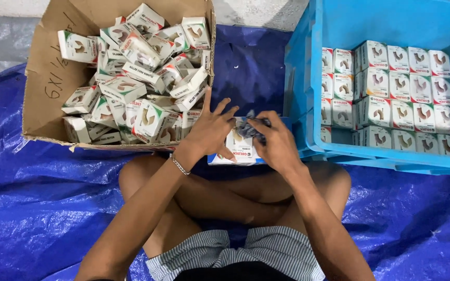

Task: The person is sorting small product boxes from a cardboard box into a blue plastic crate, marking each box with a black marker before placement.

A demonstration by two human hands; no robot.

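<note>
At 11 o'clock a cardboard box holds a loose, jumbled heap of small white cartons. At 2 o'clock a blue plastic crate holds the same kind of cartons stacked in neat rows. At centre, the left hand rests with fingers spread on an open white carton lying on the blue tarp. The right hand has its fingers pinched around a small dark bundle just above that carton.
</note>
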